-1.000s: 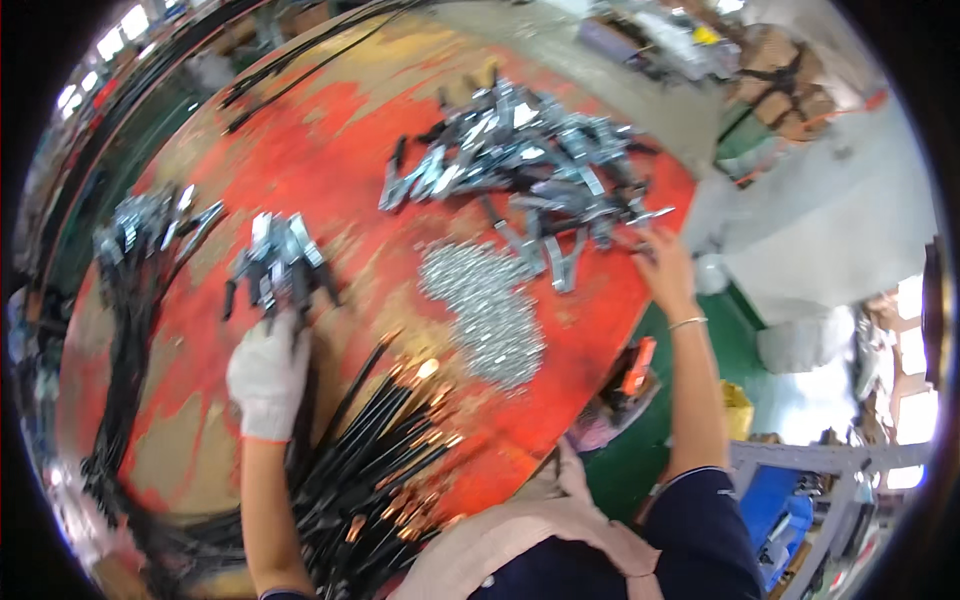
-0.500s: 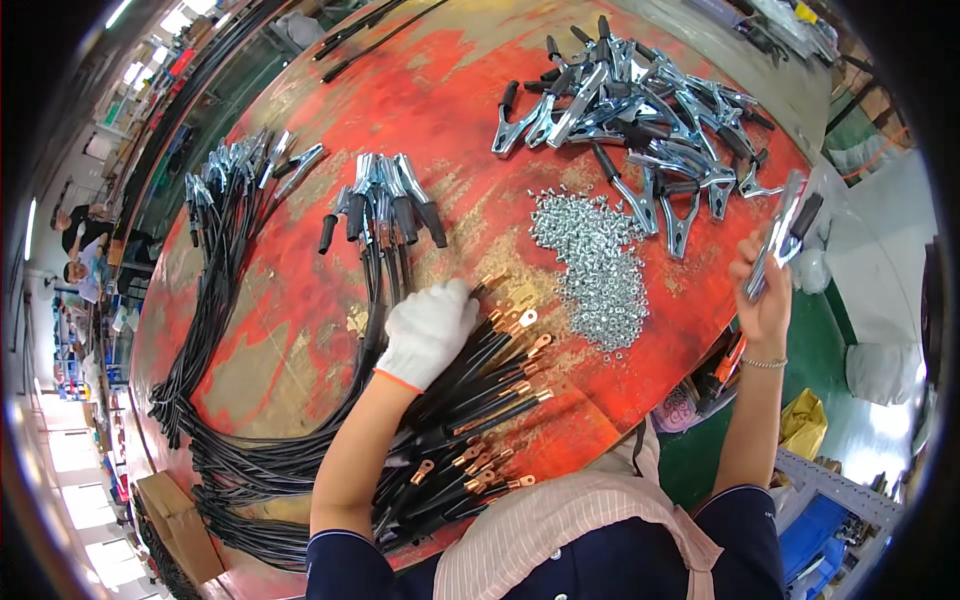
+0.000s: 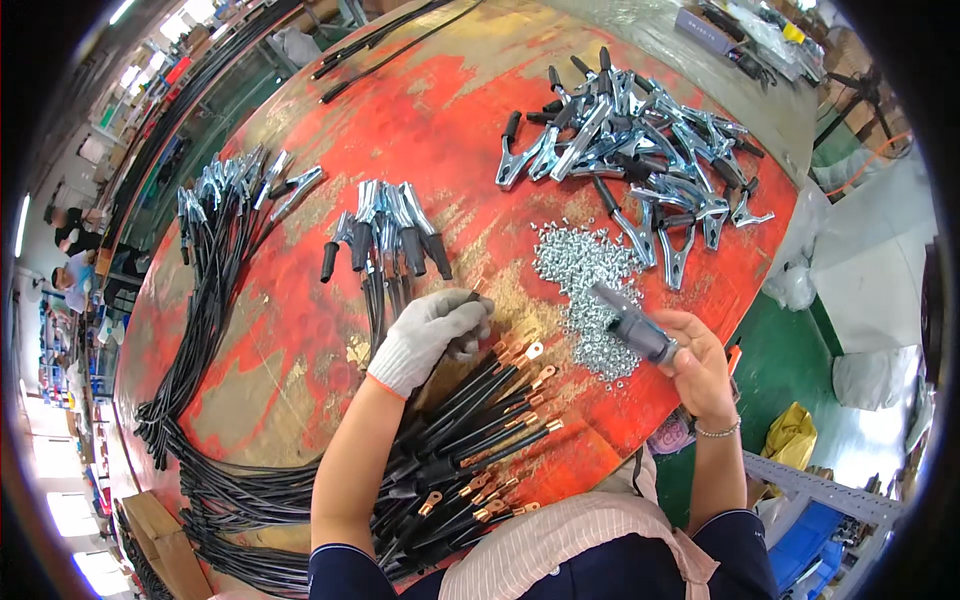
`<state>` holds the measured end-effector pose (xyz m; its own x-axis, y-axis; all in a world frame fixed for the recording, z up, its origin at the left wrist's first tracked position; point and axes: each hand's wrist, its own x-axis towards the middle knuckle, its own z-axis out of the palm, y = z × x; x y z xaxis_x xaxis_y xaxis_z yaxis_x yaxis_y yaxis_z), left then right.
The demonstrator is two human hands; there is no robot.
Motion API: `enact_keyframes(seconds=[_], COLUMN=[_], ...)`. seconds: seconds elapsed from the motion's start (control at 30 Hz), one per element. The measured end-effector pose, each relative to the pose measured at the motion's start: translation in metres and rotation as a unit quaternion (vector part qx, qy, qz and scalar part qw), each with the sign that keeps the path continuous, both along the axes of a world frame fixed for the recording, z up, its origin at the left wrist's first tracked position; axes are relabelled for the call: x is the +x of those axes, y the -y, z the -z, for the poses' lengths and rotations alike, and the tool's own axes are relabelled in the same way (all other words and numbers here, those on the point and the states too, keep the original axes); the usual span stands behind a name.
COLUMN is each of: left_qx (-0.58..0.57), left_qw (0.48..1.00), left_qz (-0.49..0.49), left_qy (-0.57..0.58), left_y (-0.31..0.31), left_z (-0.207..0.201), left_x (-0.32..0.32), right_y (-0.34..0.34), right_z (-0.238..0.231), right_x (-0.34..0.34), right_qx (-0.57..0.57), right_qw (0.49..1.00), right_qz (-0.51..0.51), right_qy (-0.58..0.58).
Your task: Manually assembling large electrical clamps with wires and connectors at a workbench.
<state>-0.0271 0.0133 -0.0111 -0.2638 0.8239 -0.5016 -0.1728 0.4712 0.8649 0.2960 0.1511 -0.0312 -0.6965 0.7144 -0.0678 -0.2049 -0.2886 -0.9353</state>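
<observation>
My left hand [image 3: 425, 340], in a white glove, is closed on a black cable with a copper lug [image 3: 477, 289] at its tip. My bare right hand [image 3: 703, 372] grips a metal spring clamp [image 3: 640, 328] with dark handles, smeared by motion, above the small silver nuts and screws [image 3: 585, 265]. Many loose cables with copper lugs [image 3: 490, 410] lie below my left hand. Beyond it rests a bunch of cables with clamps [image 3: 385, 225] at their ends.
A heap of loose spring clamps [image 3: 640, 130] covers the far right of the worn red table [image 3: 440, 130]. Another bundle of clamped cables [image 3: 215, 250] lies at the left. A cardboard box [image 3: 165, 545] stands at lower left, and a person [image 3: 80, 275] is far off.
My right hand has swung in from the table's right edge, bringing the clamp over the nuts and screws. My left hand has lifted the cable's end slightly, its lug now pointing up.
</observation>
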Motion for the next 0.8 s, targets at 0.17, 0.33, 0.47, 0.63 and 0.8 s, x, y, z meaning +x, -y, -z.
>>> enact_keyframes(seconds=[0.17,0.33,0.47,0.63,0.8], left_qx=[0.000,0.024,0.060,0.081,0.042], left_qw=[1.000,1.000,0.997,0.992,0.991], left_qz=[0.027,0.007,0.049,0.067,0.080], left_qy=[0.010,-0.007,-0.017,-0.067,-0.101], left_y=[-0.005,0.010,0.014,0.018,0.017], left_z=[0.008,-0.006,-0.003,0.006,-0.005], left_x=[0.009,0.024,0.024,0.026,0.023], right_y=[0.006,-0.004,-0.009,0.008,0.013], right_z=[0.013,0.003,-0.006,-0.030,-0.040], right_x=[-0.027,-0.058,-0.073,-0.100,-0.109], right_qx=[-0.088,-0.091,0.012,0.179,0.204], right_qw=[0.987,0.973,0.992,0.982,0.978], right_qz=[0.089,0.130,0.087,0.050,0.024], right_qy=[-0.101,-0.168,-0.086,0.019,0.034])
